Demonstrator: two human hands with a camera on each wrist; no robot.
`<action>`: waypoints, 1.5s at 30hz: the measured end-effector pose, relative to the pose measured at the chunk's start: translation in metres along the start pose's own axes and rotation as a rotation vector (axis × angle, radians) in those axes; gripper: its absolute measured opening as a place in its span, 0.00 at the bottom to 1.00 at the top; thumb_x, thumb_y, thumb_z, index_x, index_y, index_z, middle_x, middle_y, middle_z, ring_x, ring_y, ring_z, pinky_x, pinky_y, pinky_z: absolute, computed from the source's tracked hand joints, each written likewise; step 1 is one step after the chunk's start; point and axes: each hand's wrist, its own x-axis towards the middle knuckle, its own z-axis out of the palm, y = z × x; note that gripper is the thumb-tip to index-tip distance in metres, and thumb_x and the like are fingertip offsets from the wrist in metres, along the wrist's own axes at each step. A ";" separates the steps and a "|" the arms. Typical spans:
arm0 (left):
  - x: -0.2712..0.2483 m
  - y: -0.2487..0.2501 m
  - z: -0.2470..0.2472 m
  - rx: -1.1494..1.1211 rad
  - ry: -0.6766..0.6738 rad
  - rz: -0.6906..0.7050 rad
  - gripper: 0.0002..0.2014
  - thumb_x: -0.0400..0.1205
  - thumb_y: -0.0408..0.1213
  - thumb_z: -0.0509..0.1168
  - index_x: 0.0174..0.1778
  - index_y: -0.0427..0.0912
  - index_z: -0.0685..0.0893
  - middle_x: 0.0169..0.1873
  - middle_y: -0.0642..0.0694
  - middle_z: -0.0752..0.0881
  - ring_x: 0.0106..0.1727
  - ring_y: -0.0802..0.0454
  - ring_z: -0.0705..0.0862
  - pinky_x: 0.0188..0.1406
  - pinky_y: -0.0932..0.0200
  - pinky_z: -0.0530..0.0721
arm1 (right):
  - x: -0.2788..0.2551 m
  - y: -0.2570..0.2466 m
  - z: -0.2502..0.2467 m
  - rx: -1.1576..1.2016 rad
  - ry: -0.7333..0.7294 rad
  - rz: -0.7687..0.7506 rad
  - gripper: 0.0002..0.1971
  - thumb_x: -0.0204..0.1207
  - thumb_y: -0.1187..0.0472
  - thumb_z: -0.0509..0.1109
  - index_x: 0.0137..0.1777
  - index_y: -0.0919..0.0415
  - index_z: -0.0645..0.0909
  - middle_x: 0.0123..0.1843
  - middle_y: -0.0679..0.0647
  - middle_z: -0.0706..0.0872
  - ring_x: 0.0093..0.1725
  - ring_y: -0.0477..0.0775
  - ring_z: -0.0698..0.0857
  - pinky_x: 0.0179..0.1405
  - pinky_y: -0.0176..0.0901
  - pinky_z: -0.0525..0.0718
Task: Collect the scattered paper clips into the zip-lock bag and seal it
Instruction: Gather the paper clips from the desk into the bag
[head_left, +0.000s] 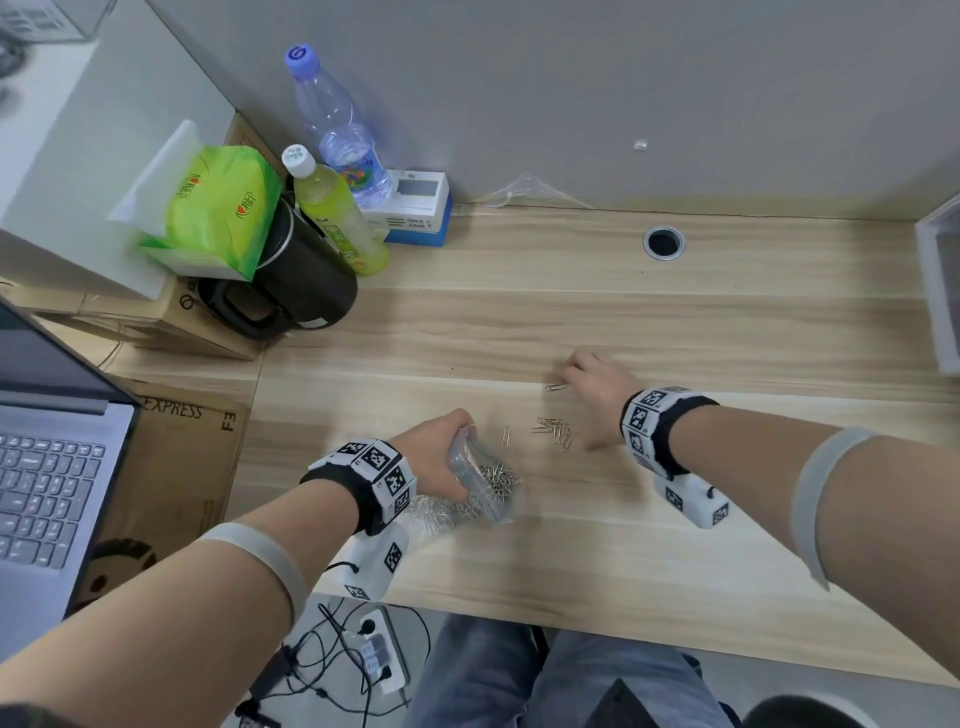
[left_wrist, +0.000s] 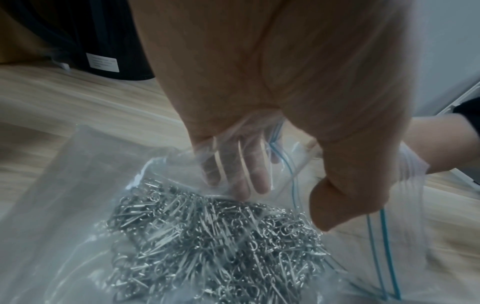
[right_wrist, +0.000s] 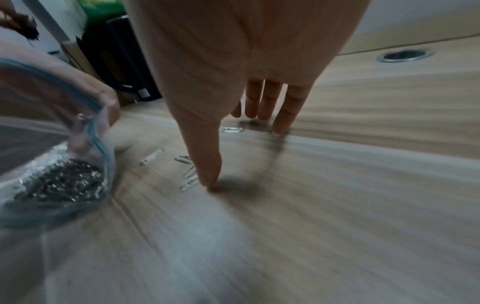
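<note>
A clear zip-lock bag with a blue seal strip, heavy with silver paper clips, rests on the wooden desk near its front edge. My left hand grips the bag's mouth, fingers inside the plastic, thumb outside. Right of the bag lies a small cluster of paper clips, a single clip and another single clip farther back. My right hand hovers over them, fingers spread and pointing down, fingertips and thumb touching the desk. It holds nothing.
A laptop sits at the left on cardboard boxes. At the back left stand a black jug, a green tissue pack, two bottles and a small box. A cable hole lies farther back; a white tray is at right.
</note>
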 end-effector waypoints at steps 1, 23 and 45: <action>0.000 0.000 0.000 0.002 0.001 -0.003 0.32 0.66 0.36 0.79 0.62 0.50 0.70 0.40 0.47 0.80 0.31 0.52 0.77 0.23 0.61 0.75 | 0.000 0.001 0.002 -0.003 -0.006 -0.005 0.50 0.47 0.47 0.86 0.72 0.57 0.72 0.66 0.54 0.71 0.65 0.56 0.70 0.64 0.52 0.80; 0.004 -0.005 0.003 -0.065 0.005 -0.014 0.32 0.64 0.35 0.79 0.60 0.50 0.71 0.40 0.42 0.83 0.31 0.50 0.78 0.27 0.57 0.78 | 0.005 -0.023 0.009 0.188 0.008 -0.161 0.11 0.73 0.62 0.76 0.55 0.60 0.89 0.55 0.56 0.84 0.57 0.58 0.82 0.55 0.47 0.79; 0.005 -0.005 0.003 -0.059 0.007 -0.009 0.31 0.64 0.37 0.79 0.60 0.50 0.72 0.41 0.43 0.84 0.32 0.50 0.79 0.28 0.54 0.80 | -0.003 -0.025 0.011 0.215 0.055 -0.147 0.08 0.76 0.65 0.67 0.49 0.57 0.87 0.47 0.52 0.89 0.47 0.53 0.84 0.49 0.45 0.81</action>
